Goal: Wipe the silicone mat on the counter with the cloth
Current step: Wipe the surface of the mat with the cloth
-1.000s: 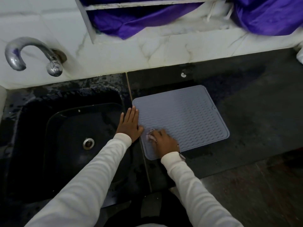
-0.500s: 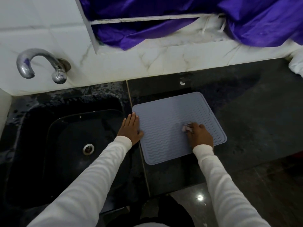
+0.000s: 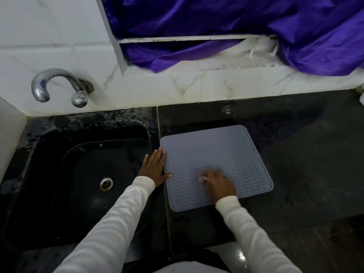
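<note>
Sink (image 3: 49, 174): black basin set into the left part of the counter, its rim wet and speckled along the far edge.
Drain (image 3: 106, 183): round metal fitting in the sink floor, toward the near right.
Tap (image 3: 59, 85): curved chrome spout on the white wall above the sink's far edge, mouth turned down to the left.
Wall tiles (image 3: 197, 89): white, grey-veined, along the counter's far edge.
Purple fabric (image 3: 236, 26): shiny, draped over a white ledge above the tiles, spilling down at the far right.
Seam (image 3: 164, 194): thin pale line across the counter, just right of the sink.
</note>
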A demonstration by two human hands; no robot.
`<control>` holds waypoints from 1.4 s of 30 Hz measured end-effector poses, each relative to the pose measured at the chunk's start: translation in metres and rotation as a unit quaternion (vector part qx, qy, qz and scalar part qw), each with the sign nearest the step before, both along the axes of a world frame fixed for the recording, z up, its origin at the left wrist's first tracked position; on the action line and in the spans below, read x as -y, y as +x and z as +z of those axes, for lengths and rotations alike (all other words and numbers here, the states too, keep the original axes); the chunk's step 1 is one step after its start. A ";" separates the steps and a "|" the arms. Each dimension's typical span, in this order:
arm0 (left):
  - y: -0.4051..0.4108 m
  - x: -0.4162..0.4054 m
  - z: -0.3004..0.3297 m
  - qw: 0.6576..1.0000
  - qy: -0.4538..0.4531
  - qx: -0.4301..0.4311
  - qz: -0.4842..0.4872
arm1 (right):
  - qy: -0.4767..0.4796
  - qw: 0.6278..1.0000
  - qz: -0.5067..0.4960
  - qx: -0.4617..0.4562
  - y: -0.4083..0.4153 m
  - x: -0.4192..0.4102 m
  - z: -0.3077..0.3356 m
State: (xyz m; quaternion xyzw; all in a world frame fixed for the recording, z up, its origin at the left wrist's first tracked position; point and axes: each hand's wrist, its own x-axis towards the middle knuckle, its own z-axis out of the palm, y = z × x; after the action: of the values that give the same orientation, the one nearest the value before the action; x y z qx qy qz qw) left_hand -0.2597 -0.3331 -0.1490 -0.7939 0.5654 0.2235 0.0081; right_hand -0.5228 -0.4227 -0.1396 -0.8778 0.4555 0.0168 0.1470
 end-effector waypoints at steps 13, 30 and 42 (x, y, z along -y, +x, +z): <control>0.010 0.013 0.005 1.000 0.012 -0.001 -0.023 | 0.029 0.991 -0.118 0.062 -0.031 0.020 0.021; 0.011 0.022 0.012 1.000 0.017 -0.008 -0.013 | 0.004 0.996 0.069 0.052 0.044 -0.036 -0.007; 0.014 0.020 0.002 1.000 0.015 -0.021 -0.004 | 0.019 0.991 -0.129 0.000 -0.063 0.069 0.012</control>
State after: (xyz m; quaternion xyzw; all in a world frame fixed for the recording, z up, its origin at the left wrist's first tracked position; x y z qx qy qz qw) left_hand -0.2455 -0.3531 -0.1467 -0.7865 0.5652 0.2488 0.0086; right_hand -0.5860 -0.4914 -0.1271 -0.8087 0.5646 0.0061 0.1650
